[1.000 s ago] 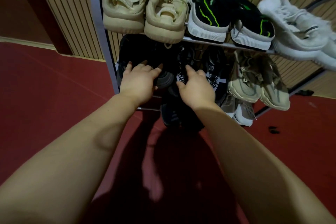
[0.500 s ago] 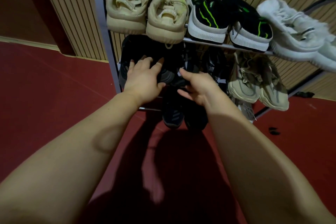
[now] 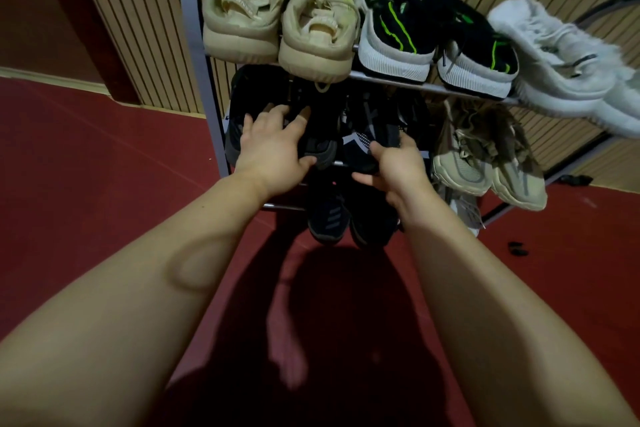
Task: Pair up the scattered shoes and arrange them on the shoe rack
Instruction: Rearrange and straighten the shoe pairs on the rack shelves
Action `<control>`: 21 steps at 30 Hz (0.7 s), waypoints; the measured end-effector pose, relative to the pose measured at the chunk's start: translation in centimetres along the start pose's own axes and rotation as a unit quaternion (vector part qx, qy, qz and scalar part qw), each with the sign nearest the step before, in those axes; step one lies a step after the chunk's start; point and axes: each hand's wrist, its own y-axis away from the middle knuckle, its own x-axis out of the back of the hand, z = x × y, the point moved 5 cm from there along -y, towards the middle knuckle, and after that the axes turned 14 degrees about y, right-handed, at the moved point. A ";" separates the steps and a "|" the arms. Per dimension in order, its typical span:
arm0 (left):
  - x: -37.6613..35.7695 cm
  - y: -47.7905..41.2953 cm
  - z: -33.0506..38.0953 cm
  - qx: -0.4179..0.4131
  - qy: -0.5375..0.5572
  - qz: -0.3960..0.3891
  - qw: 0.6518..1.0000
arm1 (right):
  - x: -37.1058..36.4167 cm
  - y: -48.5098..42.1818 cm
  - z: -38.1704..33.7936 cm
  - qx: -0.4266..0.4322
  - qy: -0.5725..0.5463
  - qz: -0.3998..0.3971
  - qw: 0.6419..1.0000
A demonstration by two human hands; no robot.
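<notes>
Two hands settling dark shoes on the middle shelf.
Your left hand (image 3: 273, 146) lies flat, fingers apart, on one black shoe (image 3: 320, 146); your right hand (image 3: 398, 166) pinches the patterned shoe (image 3: 367, 146) beside it — nudge the heels level.

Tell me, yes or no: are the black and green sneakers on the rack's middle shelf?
No, the black and green sneakers sit on the top shelf, beside the beige pair.

Both hands reach the shoe rack (image 3: 204, 80): left hand (image 3: 273, 146) rests on a black shoe (image 3: 322, 135) (middle shelf), right hand (image 3: 398, 166) grips another black shoe (image 3: 367, 146).
</notes>
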 end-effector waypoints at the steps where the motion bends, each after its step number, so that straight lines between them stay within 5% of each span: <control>1: 0.1 0.0 -0.1 0.003 0.003 0.000 1.000 | 0.2 0.0 0.2 -0.007 -0.009 0.006 1.000; 8: 0.2 0.1 -0.1 0.014 0.022 0.009 1.000 | 1.1 -0.6 1.0 0.003 -0.052 0.101 0.994; 21: 0.6 1.5 0.5 0.019 0.032 -0.009 0.999 | -1.5 0.3 1.4 0.040 -0.005 -0.028 0.999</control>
